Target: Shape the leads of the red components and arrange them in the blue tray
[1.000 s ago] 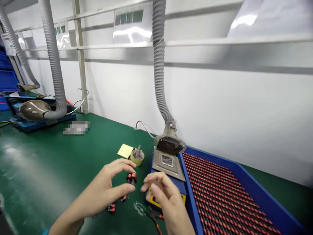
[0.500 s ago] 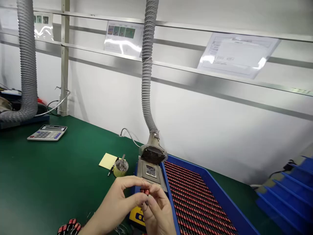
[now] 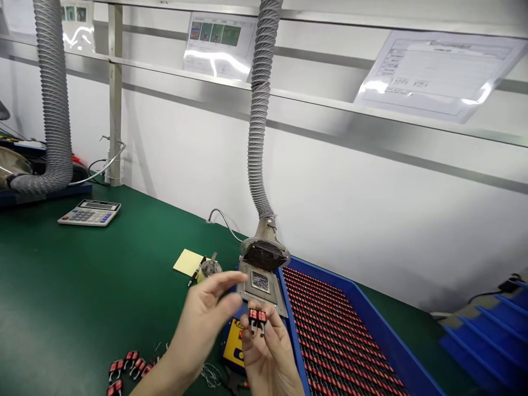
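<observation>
Hands, two, mine, seen from above. My right hand (image 3: 270, 360) pinches two red-and-black components (image 3: 256, 315) between thumb and fingertips. The pair sits side by side, each body's long axis lying crosswise, with thin metal leads pointing down toward my palm. My left hand (image 3: 202, 322) is open and holds nothing, its fingers loosely extended toward a steel fixture plate (image 3: 259, 287) without touching it. Only a narrow gap separates the hands.

Under my right hand lies one yellow-faced control box (image 3: 233, 344). Just right of that hand rises the wall of one blue tray (image 3: 363, 300), packed with many rows of red-and-black parts (image 3: 338, 330), too many to count. Below my left wrist, at least five loose components (image 3: 131, 360) lie on a green bench mat (image 3: 61, 275), near one small tangle of wire (image 3: 211, 375). Beyond my left fingertips stand one cup (image 3: 210, 269), one pen (image 3: 197, 270) and one yellow note (image 3: 187, 262). The mat runs on well left of my left hand to one calculator (image 3: 89, 213).
</observation>
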Available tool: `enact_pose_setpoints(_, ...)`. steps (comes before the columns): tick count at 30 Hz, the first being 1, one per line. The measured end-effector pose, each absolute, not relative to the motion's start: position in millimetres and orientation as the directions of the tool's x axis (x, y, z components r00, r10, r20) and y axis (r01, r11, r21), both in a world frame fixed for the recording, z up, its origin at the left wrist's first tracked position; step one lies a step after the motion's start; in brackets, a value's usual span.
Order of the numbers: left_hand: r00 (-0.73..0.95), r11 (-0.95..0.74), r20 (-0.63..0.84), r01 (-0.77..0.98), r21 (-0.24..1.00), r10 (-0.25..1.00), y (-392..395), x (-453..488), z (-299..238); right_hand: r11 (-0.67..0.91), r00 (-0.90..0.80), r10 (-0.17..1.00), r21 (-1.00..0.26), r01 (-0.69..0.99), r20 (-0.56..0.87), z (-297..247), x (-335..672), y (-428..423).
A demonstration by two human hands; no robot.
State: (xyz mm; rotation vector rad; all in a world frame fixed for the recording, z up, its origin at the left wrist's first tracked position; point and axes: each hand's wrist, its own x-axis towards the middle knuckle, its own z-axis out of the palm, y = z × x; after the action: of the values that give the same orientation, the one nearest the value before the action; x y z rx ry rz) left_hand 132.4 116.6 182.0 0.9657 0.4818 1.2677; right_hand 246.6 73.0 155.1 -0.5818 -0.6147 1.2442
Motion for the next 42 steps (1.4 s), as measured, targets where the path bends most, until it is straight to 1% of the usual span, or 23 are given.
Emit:
enact_pose_setpoints(2,0.464,0.019,0.221,-0.459,0.888,0.858,111,137,181,0.213,0.226,0.971,-0.693,-0.689,0.074,157,247,72)
enact_pose_setpoints(3,0.514,0.014,0.227,-0.422,0.906,0.827,108,139,180,0.218,0.24,0.968,-0.7,-0.68,0.068,157,248,72)
enact_pose_setpoints(4,0.528,0.008,0.232,-0.413,0.911,0.817,106,142,180,0.238,0.262,0.962,-0.719,-0.654,0.08,158,249,71)
enact_pose_setpoints(6,0.521,0.001,0.249,-0.432,0.902,0.816,103,143,180,0.32,0.319,0.934,-0.772,-0.55,0.16,160,255,70)
enact_pose_setpoints(8,0.572,0.047,0.255,-0.459,0.887,0.78,102,140,181,0.396,0.349,0.903,-0.804,-0.444,0.252,163,264,67)
enact_pose_setpoints(9,0.613,0.085,0.247,-0.46,0.884,0.75,103,137,182,0.398,0.341,0.902,-0.816,-0.42,0.264,165,267,65)
enact_pose_setpoints(12,0.722,0.179,0.216,-0.428,0.886,0.658,105,130,184,0.307,0.273,0.941,-0.847,-0.433,0.202,172,272,56)
enact_pose_setpoints(15,0.782,0.234,0.191,-0.395,0.889,0.593,105,128,185,0.227,0.19,0.969,-0.876,-0.426,0.159,175,269,52)
enact_pose_setpoints(17,0.797,0.26,0.167,-0.375,0.89,0.58,105,128,185,0.233,0.153,0.971,-0.879,-0.416,0.185,175,267,55)
enact_pose_setpoints(19,0.796,0.26,0.139,-0.35,0.9,0.589,105,129,186,0.269,0.154,0.962,-0.871,-0.412,0.224,175,268,58)
enact_pose_setpoints(21,0.792,0.229,0.13,-0.322,0.919,0.596,105,129,187,0.289,0.199,0.954,-0.863,-0.414,0.224,176,271,60)
enact_pose_setpoints(24,0.794,0.191,0.129,-0.295,0.936,0.594,106,126,189,0.326,0.326,0.927,-0.831,-0.452,0.186,178,279,58)
enact_pose_setpoints(26,0.776,0.167,0.13,-0.29,0.942,0.617,107,124,190,0.362,0.396,0.899,-0.83,-0.425,0.189,179,284,55)
enact_pose_setpoints(27,0.765,0.155,0.132,-0.291,0.944,0.63,107,123,190,0.373,0.404,0.891,-0.844,-0.386,0.209,179,286,54)
enact_pose_setpoints(30,0.746,0.127,0.14,-0.289,0.949,0.651,108,122,192,0.356,0.323,0.905,-0.909,-0.218,0.277,177,284,53)
enact_pose_setpoints(32,0.746,0.124,0.138,-0.284,0.951,0.651,107,122,191,0.33,0.264,0.922,-0.931,-0.159,0.282,175,279,54)
enact_pose_setpoints(35,0.753,0.127,0.131,-0.275,0.953,0.645,107,123,190,0.304,0.253,0.932,-0.939,-0.159,0.259,175,271,56)
enact_pose_setpoints(38,0.757,0.125,0.129,-0.269,0.955,0.641,105,123,190,0.323,0.272,0.924,-0.931,-0.173,0.27,174,267,57)
enact_pose_setpoints(42,0.768,0.13,0.13,-0.267,0.955,0.628,103,121,193,0.316,0.23,0.937,-0.918,-0.239,0.263,172,268,57)
